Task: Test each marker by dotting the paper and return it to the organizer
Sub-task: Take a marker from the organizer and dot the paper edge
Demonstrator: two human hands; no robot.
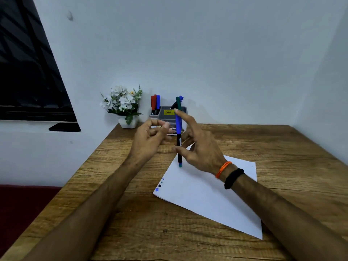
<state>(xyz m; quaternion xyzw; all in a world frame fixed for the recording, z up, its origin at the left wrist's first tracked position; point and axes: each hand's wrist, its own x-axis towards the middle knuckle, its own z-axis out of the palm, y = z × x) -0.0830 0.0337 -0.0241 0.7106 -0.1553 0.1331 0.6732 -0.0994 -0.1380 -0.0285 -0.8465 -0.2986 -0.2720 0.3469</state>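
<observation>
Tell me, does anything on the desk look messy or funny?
Nothing is spilled or broken. The paper lies crooked on the desk, and its dots crowd one corner. The right hand holds a blue marker upright, tip down over the paper. The organizer stands straight beside the flower pot.

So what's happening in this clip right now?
A person sits at a wooden table testing markers. The right hand holds a blue marker upright above the paper, which already has a few dots at one corner. The left hand hovers beside it, holding nothing. Other markers stand in the organizer.
</observation>
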